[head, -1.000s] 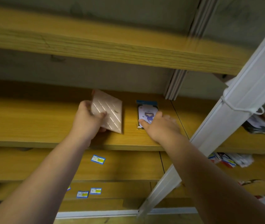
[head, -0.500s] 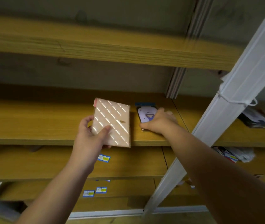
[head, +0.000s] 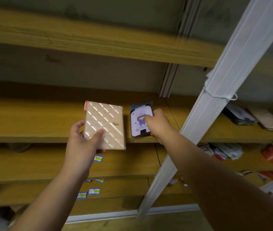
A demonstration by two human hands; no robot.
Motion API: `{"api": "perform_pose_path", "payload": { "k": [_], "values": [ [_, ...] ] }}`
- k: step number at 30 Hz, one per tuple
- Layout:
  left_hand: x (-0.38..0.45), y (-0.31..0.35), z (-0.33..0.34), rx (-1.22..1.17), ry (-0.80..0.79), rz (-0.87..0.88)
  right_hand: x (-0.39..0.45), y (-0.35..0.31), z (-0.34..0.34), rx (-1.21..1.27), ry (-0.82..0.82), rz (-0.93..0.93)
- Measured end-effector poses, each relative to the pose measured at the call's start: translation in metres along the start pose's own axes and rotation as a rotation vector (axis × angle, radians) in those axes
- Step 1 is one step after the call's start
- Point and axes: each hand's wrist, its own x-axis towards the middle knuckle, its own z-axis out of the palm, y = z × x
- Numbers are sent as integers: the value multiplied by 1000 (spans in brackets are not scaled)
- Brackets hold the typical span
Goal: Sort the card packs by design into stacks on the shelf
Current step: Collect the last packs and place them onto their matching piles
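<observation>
Holding a pink quilted card pack (head: pixel 105 125) in the left hand (head: pixel 84 144), thumb on its face, just off the shelf (head: pixel 32 124) edge. At 3 o'clock, the right hand (head: pixel 159 125) grips the cartoon-girl pack (head: pixel 140 117) lying on the shelf. Looks like mid-sort; next I'd guess pink needs its own spot beside it.

White slanted post (head: pixel 219 100), blue price labels (head: pixel 98 158) on lower shelves.
</observation>
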Motion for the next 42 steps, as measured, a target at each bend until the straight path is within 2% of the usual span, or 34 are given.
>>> {"api": "perform_pose_path", "payload": {
  "k": [4, 8, 18, 26, 30, 42],
  "values": [
    [-9, 4, 1, -16, 32, 5, -27, 3, -11, 100, 31, -76],
    [-22, 11, 6, -26, 68, 27, -70, 5, -34, 323, 23, -154],
    [-87, 30, 53, -100, 65, 57, -142, 57, -116, 650, -125, -113],
    [-168, 37, 140, -159, -12, 178, -173, 109, -225, 745, -271, -169],
    [-203, 28, 196, -120, 20, 214, -168, 140, -288, 817, -254, -145],
    [-244, -21, 376, -39, -29, 82, -144, 246, -433, 804, -45, -69]
  ]
}}
